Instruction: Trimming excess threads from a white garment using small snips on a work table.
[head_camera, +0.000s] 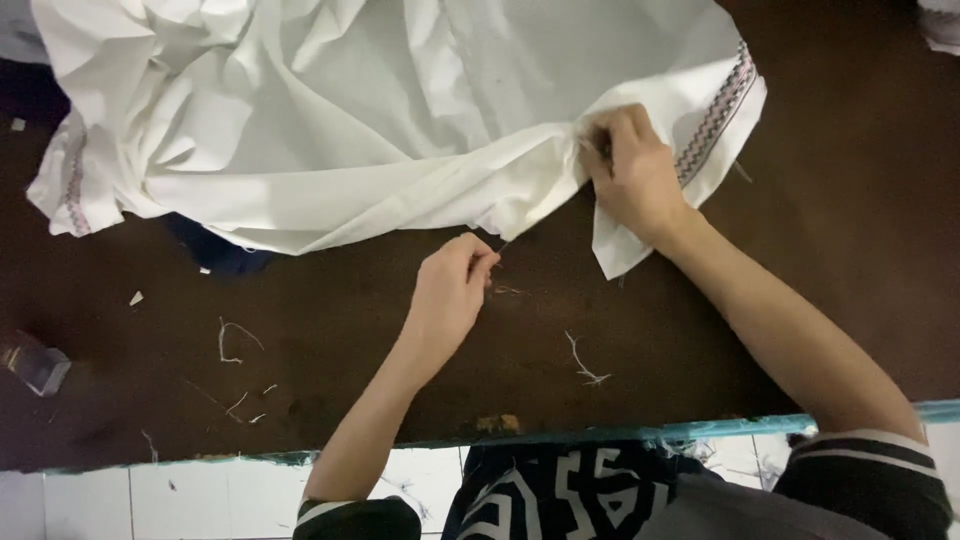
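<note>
White cloth (380, 110) lies bunched on the dark table (820, 260), far side from the person. Right hand (632, 172) has its grip pinched on the patterned hem. Left hand (452, 285), nearer, pinches a thin thread (508, 243) running up-right toward that hem.

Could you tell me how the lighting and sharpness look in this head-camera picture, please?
In the head view, the white cloth is brightly lit and nearly washed out at the top, while the dark table stays dim. The left hand and right hand are fairly sharp. The thread between them is too thin to see clearly.
</note>
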